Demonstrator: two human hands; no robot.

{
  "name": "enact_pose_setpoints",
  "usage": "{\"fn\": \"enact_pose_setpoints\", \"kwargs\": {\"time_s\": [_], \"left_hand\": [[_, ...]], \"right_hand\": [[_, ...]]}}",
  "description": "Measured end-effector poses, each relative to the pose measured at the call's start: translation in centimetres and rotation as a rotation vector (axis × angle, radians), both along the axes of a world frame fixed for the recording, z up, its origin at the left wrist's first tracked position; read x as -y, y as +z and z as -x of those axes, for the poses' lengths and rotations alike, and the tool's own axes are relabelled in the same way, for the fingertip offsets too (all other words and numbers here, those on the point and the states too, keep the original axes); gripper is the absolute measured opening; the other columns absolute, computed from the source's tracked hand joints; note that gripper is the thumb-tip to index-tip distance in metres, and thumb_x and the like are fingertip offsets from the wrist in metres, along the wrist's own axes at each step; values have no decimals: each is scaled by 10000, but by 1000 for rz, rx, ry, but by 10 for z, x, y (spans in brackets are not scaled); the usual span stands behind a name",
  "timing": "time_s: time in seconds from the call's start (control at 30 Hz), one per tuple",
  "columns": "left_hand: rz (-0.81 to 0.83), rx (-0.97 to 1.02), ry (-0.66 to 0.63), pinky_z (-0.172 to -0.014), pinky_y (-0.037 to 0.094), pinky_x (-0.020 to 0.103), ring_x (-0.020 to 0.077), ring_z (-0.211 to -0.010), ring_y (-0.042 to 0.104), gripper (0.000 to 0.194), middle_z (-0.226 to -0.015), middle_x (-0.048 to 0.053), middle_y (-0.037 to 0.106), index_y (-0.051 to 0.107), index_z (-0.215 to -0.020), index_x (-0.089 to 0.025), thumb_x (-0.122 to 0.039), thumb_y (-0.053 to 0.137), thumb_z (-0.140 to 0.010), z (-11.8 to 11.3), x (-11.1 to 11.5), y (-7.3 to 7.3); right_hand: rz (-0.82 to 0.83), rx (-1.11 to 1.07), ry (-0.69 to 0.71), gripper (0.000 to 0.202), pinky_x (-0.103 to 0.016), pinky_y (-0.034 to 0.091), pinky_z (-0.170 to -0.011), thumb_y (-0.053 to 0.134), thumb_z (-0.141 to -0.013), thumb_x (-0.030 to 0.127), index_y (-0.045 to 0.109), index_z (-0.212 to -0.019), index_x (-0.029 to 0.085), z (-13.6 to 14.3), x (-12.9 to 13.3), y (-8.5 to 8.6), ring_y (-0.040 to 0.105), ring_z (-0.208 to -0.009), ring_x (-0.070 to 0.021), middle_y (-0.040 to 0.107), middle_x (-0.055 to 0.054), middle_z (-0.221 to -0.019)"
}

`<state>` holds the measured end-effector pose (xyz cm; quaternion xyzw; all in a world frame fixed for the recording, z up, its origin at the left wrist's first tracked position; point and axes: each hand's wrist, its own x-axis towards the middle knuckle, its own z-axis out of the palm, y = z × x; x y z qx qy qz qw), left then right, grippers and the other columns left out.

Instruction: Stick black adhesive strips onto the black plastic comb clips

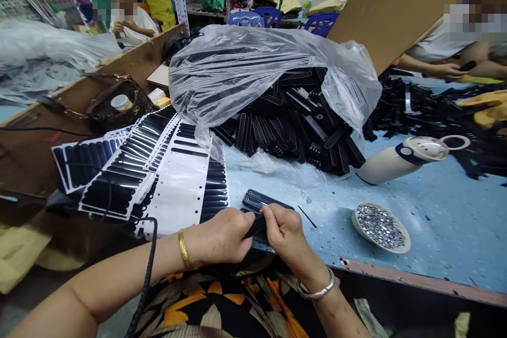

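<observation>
Near the table's front edge, my left hand point(224, 235) is closed in a fist round one end of a dark plastic piece point(258, 226). My right hand point(283, 229) pinches at the same piece from the other side; its fingertips hide what else may be between them. Just beyond my knuckles lies a long black plastic part point(253, 196) with small round metal spots at one end. A thin black stick point(307, 216) rests to the right of my right hand. Left of my hands are sheets of black strip stickers point(119, 169) and a white backing sheet point(180, 190).
A clear plastic bag point(237, 58) spills black plastic parts point(293, 121). On the right are a bowl of small shiny metal pieces point(380, 226) and a tilted white bottle point(396, 161). A brown handbag point(130, 97) sits left; a black cord point(148, 269) crosses my left forearm. Two people sit farther back.
</observation>
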<state>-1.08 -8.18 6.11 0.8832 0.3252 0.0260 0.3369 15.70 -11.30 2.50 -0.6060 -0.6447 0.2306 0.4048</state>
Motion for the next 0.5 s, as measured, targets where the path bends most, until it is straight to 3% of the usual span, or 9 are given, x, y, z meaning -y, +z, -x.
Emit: {"fn": "enact_pose_setpoints", "kwargs": {"time_s": [0.13, 0.23, 0.4, 0.5], "left_hand": [[96, 164, 62, -605, 428, 227, 156, -648, 592, 166, -759, 63, 676, 650, -899, -106, -115, 542, -772, 0, -4, -3], [123, 262, 100, -579, 406, 209, 128, -607, 565, 192, -717, 29, 670, 677, -908, -122, -129, 546, -769, 0, -5, -4], [112, 294, 113, -619, 437, 231, 152, -646, 585, 208, -737, 43, 679, 692, -906, -108, -137, 579, -733, -6, -4, -3], [191, 337, 146, -591, 435, 233, 146, -620, 564, 221, -690, 25, 647, 702, -887, -91, -161, 672, -679, -9, -10, -3]], "right_hand": [[367, -497, -40, 556, -284, 455, -455, 499, -826, 671, 682, -866, 146, -19, -6, 5, 606, -468, -183, 656, -47, -566], [397, -669, -123, 703, -287, 485, -453, 517, -746, 770, 669, -981, 125, -30, -4, 7, 672, -564, -213, 729, -125, -776], [282, -290, -28, 488, -250, 449, -462, 690, -695, 619, 711, -839, 153, -13, 4, 10, 607, -517, -162, 664, -32, -595], [160, -155, -51, 429, -242, 407, -435, 611, -781, 601, 675, -709, 184, -7, 2, 14, 537, -435, -129, 587, 7, -488]]}}
